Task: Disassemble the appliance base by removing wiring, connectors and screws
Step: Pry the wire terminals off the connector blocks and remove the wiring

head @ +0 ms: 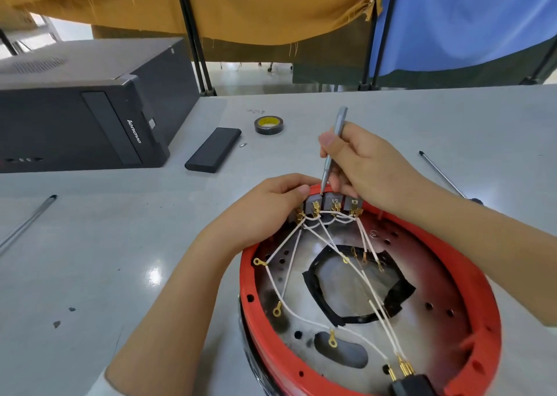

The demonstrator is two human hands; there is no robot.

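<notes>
The round appliance base (470, 278) with a red rim lies open side up at the lower right. White wires (289, 239) with brass ring terminals run from a row of grey switch blocks (331, 201) at its far rim to a black plug (413, 385) near me. My left hand (265, 212) grips the far rim and the leftmost switch block. My right hand (361, 166) holds a slim silver screwdriver (334, 145) like a pen, its tip down at the top of the switch blocks.
A black computer tower (84, 106) lies at the back left. A black flat case (214, 149), a small loose bit (243, 145) and a roll of black tape (268, 125) sit beyond the base. Long screwdrivers lie at the left (27, 221) and right (443, 174).
</notes>
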